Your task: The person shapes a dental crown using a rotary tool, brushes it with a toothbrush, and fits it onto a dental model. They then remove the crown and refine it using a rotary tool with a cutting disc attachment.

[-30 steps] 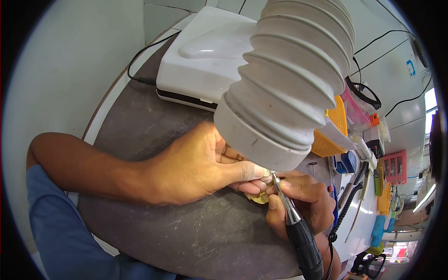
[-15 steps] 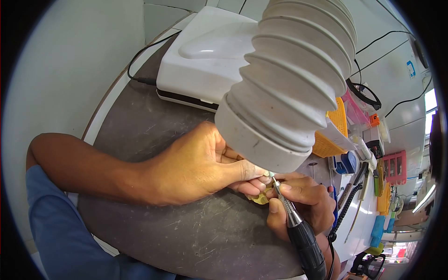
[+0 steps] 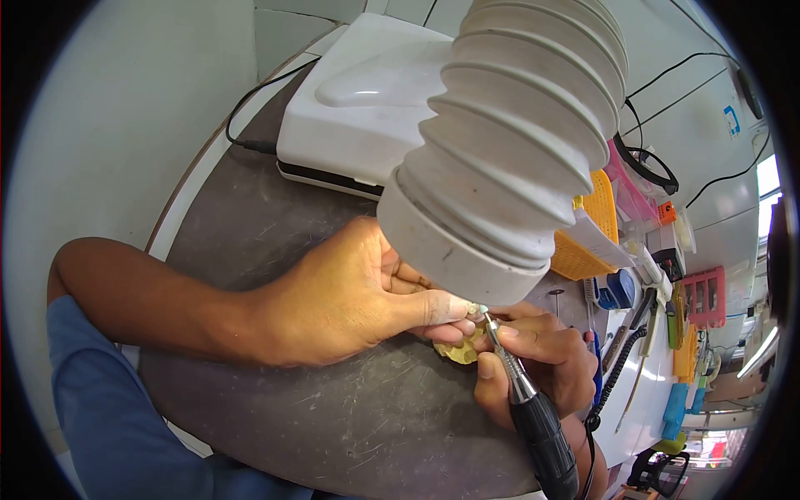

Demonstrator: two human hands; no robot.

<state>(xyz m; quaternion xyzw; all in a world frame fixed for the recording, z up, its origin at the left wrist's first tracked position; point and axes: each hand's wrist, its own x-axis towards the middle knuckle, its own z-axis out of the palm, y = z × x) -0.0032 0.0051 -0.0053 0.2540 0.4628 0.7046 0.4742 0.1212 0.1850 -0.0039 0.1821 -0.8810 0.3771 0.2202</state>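
My left hand pinches a small whitish, tooth-like piece between thumb and fingers. Below those fingertips shows a pale yellow piece with an uneven edge, like a plaster dental cast, partly covered by both hands. In my right hand is a rotary handpiece, held like a pen, with a metal front and a black ribbed body. Its thin tip with a pale green bit meets the whitish piece. The mouth of a wide white corrugated hose hangs just above the fingertips.
A white machine housing with a black cable sits at the back of the dark, scratched worktop. To the right are a yellow basket, a blue-and-white item, a coiled black cord and a pink basket.
The yellow piece has turned slightly and shows more of its surface below the left fingers. Both hands keep their grip. The hose appears a little further left in view.
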